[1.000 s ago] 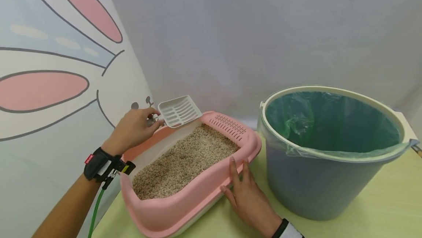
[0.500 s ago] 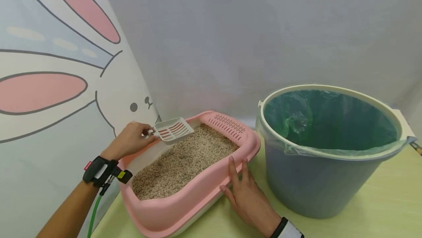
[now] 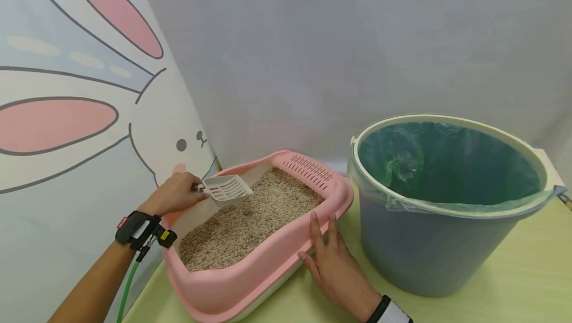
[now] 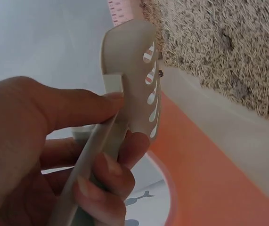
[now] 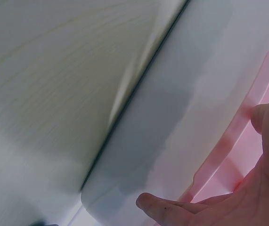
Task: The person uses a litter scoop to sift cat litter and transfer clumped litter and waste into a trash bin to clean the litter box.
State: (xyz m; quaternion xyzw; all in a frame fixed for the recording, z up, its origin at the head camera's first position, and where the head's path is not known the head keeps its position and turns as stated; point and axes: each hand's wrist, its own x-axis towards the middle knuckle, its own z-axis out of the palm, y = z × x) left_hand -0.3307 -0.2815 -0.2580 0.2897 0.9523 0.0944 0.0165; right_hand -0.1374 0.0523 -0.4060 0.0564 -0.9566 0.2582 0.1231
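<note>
My left hand (image 3: pixel 180 194) grips the handle of a white slotted litter scoop (image 3: pixel 228 188), thumb along the top and fingers curled beneath, as the left wrist view shows. The scoop's head hangs over the left inner wall of a pink litter box (image 3: pixel 263 258), above the beige granular litter (image 3: pixel 254 223). In the left wrist view a small dark bit (image 4: pixel 160 73) shows at the slotted face, and darker clumps (image 4: pixel 240 88) lie in the litter. My right hand (image 3: pixel 339 273) rests with spread, straight fingers against the box's near right rim.
A large grey bucket (image 3: pixel 429 258) lined with a green translucent bag (image 3: pixel 473 169) stands right of the box. A perforated pink ledge (image 3: pixel 308 170) spans the box's far end. The light green table (image 3: pixel 514 268) meets a rabbit-printed cloth (image 3: pixel 89 114) at left and a grey curtain behind.
My left hand has lowered the scoop from above the far rim, down and slightly left toward the litter. The right hand stays in place on the rim.
</note>
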